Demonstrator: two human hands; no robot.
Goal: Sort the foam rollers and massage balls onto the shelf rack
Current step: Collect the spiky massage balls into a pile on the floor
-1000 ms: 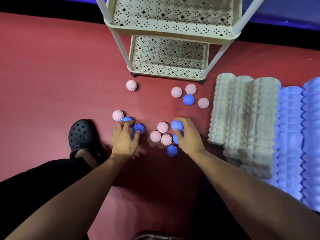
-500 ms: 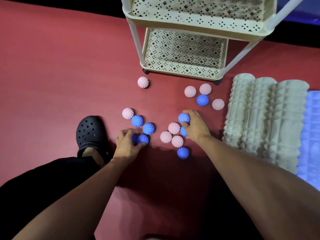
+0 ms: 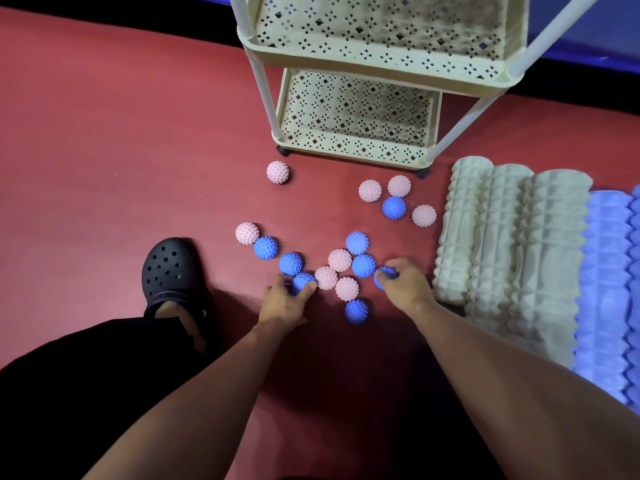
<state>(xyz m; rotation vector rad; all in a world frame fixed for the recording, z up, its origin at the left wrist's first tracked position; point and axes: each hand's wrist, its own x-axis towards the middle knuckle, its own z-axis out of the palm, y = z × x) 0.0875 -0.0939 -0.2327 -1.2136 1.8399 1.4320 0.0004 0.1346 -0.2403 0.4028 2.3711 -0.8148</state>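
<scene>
On rack shelves (image 3: 381,57), seemingly nothing.

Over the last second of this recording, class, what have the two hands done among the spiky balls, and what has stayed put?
The right hand drew back from the blue balls at the cluster's far side and now grips one blue ball at its right edge. The left hand pulled nearer the body, gripping another blue ball. The pink balls, the rack and the foam rollers lie as before.
</scene>
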